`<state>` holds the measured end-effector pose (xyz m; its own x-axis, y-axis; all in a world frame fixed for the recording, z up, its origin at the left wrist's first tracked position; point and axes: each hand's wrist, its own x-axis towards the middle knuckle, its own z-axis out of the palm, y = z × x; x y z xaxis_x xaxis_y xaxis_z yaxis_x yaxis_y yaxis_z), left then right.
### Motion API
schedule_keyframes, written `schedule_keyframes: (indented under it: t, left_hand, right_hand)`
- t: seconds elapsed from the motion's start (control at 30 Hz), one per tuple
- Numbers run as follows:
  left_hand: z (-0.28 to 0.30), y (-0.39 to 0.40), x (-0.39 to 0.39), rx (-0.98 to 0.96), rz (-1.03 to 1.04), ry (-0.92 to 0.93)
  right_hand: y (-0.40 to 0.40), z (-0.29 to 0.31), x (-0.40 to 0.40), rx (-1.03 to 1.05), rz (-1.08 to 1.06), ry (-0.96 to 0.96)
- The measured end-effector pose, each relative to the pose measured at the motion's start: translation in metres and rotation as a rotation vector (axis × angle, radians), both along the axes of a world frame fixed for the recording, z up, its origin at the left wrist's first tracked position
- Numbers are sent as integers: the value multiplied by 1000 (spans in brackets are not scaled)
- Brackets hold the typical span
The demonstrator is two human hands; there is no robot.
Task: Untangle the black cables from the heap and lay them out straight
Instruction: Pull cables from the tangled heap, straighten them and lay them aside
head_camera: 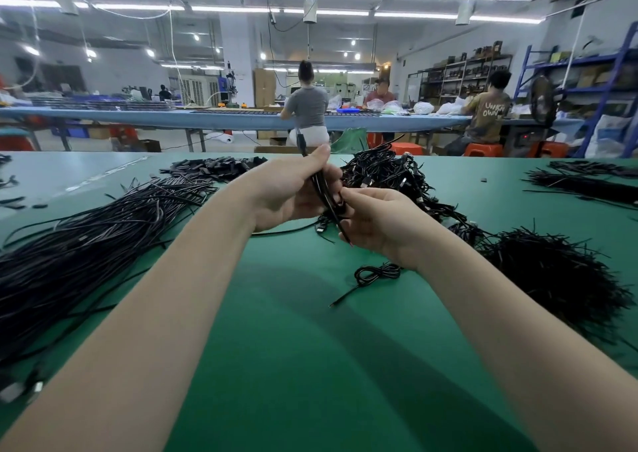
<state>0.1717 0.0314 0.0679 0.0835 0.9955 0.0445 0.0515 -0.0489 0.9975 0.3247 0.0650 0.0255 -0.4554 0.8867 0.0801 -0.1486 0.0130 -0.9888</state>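
Note:
My left hand (290,189) and my right hand (376,220) meet above the green table (293,313), both gripping one folded black cable (322,192). Its plug end (301,140) sticks up past my left thumb. My right fingers pinch the cable lower down. Just behind my hands lies the tangled heap of black cables (390,175). On the left a long bundle of straightened black cables (89,241) stretches across the table. A small coiled cable (374,273) lies under my right wrist.
A bristly pile of short black ties (552,275) sits at the right. More black pieces lie at the far right (587,182) and back centre (214,168). Beyond the table edge, people sit at a long blue bench (207,120).

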Motion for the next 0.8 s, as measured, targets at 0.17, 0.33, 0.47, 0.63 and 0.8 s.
schedule_keyframes:
  t: [0.17,0.33,0.47,0.63,0.8]
  left_hand:
    - [-5,6,5,44,18,79]
    - [-8,11,8,72,-50,-92]
    - [-8,12,7,147,5,-25]
    - [-14,12,9,129,36,34]
    - [-17,15,9,111,49,17]
  right_hand:
    - [-2,-2,-5,167,-39,-167]
    - [-8,-4,-13,184,96,-124]
    - [-8,-2,-9,107,180,-40]
    - [-16,-5,-18,405,44,-305]
    - [-19,-1,-18,505,33,-470]
